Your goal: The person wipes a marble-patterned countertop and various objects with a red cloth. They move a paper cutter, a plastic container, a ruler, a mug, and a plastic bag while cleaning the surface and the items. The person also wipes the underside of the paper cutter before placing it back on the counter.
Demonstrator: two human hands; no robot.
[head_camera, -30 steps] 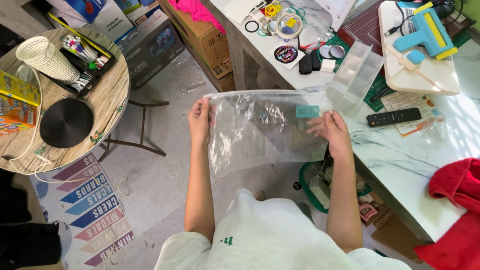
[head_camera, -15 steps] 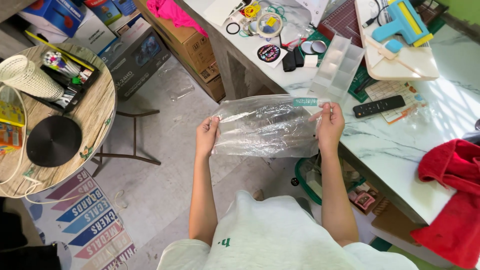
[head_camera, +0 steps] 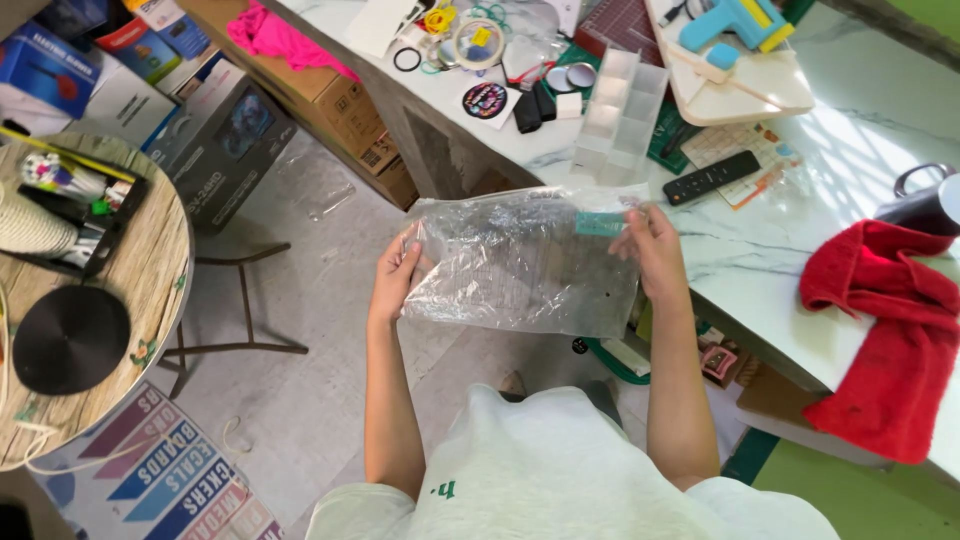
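Note:
A clear, crinkled plastic bag [head_camera: 525,262] with a small teal label near its top right corner is stretched out flat in front of me. My left hand [head_camera: 397,276] pinches its left edge. My right hand [head_camera: 650,250] grips its right edge, just below the label. The bag hangs in the air over the floor, beside the edge of a white marble table [head_camera: 760,240].
On the marble table lie a clear compartment organiser [head_camera: 617,115], a black remote [head_camera: 711,178], a red towel [head_camera: 885,330], a blue glue gun [head_camera: 735,22] on a board, and small round items. A round wooden table [head_camera: 150,290] stands at left. Cardboard boxes [head_camera: 330,110] sit behind.
The bag, held in both hands, has stayed spread out while my view shifted; the hands sit slightly lower and closer to my body than before.

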